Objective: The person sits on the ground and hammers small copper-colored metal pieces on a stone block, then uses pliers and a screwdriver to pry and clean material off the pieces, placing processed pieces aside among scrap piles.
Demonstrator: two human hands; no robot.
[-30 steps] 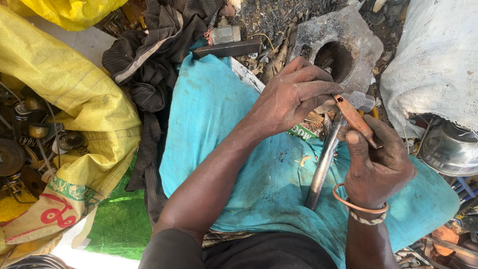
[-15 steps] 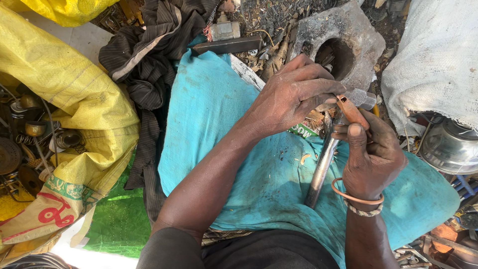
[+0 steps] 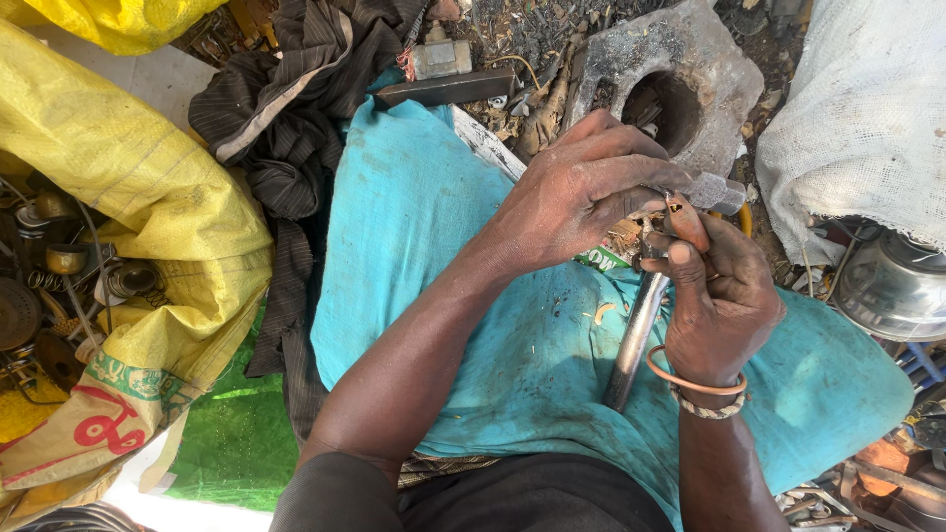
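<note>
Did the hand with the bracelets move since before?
Yes. The right hand slid up the metal rod, toward the grey block with the hole, meeting the left hand.

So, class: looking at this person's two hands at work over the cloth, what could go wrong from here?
1. The reddish-brown tool in the right hand points at the left hand; a slip might cut it.
2. The grey metal rod leans on the teal cloth and could slide.

- A yellow woven sack (image 3: 128,197) fills the nine o'clock side, crumpled, with a green printed band and red markings near its lower edge at about eight o'clock.
- A white woven sack (image 3: 867,118) bulges at two o'clock.
- A second yellow sack (image 3: 118,18) shows at eleven o'clock.
</note>
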